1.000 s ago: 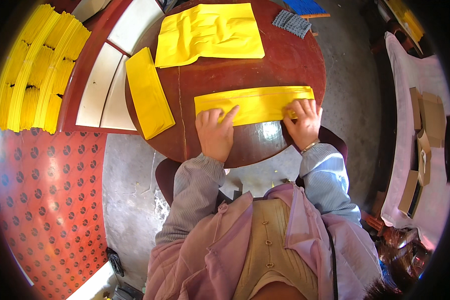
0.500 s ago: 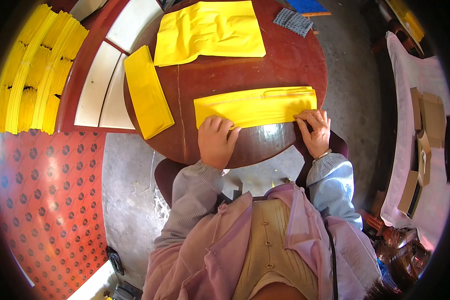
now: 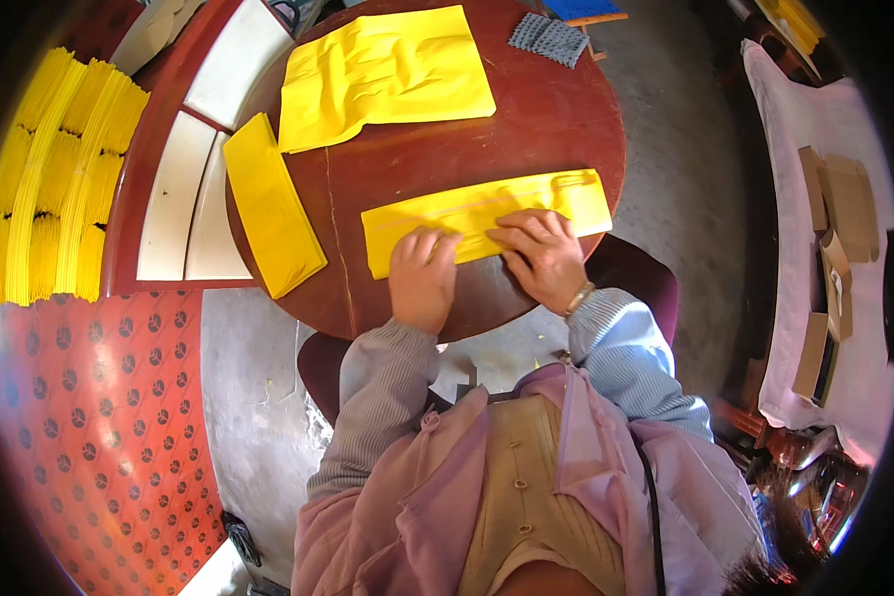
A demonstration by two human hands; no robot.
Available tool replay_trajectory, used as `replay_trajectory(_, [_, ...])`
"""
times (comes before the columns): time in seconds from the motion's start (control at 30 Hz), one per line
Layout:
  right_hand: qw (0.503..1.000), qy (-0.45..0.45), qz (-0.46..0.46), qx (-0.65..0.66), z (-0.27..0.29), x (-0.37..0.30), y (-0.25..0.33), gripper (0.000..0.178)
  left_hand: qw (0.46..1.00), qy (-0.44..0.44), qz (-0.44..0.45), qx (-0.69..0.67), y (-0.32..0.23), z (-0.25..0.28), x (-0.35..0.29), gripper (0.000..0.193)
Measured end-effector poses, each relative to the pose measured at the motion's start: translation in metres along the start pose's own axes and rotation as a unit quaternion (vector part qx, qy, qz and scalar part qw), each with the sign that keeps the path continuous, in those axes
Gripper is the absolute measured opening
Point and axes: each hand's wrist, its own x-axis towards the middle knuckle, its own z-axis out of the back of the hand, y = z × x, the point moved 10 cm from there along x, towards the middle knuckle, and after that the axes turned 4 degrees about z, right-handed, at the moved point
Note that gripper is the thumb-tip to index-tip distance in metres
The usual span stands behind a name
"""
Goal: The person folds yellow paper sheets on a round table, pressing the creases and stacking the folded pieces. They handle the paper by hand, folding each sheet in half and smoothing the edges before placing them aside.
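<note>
In front of me on a round reddish-brown table (image 3: 387,169) lies a long, folded yellow sheet (image 3: 467,204); whether it is paper, cloth or plastic I cannot tell. My left hand (image 3: 422,280) rests its fingertips on the near edge, left of the middle. Flat across the sheet, right of its middle, lie the fingers of my right hand (image 3: 543,260). Farther off, a wide, creased yellow sheet (image 3: 387,74) is spread out. At the table's left side sits another folded yellow strip or stack (image 3: 273,204).
A grey textured piece (image 3: 548,40) lies near the table's far right edge. Tall yellow stacks (image 3: 55,189) stand at far left, beside a red-framed piece with white panels (image 3: 174,199). At right, cardboard boxes (image 3: 829,278) rest on a pink-covered surface (image 3: 780,328).
My right hand has moved left from the folded sheet's right end to near its middle and now lies flat on it. My left hand remains at the near edge. The whole view has shifted slightly.
</note>
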Motion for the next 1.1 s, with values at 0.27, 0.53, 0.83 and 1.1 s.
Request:
replay_trajectory(0.27, [0.993,-0.034,-0.092,-0.070,0.050,-0.046,-0.055,0.017,0.998,-0.040,0.054,-0.010,0.013,0.035,-0.034,0.020])
replay_trajectory(0.53, [0.982,-0.061,-0.121,-0.128,0.046,-0.038,-0.063,0.011,0.990,-0.078,0.063,0.100,0.005,0.023,0.003,0.013])
replay_trajectory(0.83, [0.993,-0.041,-0.022,-0.109,0.034,-0.008,-0.017,0.024,0.995,0.020,-0.065,-0.075,-0.021,-0.014,0.008,0.034])
replay_trajectory(1.1, [0.993,-0.017,-0.077,-0.088,0.044,-0.032,-0.034,0.021,0.996,0.000,0.007,-0.084,0.018,0.021,-0.024,0.026])
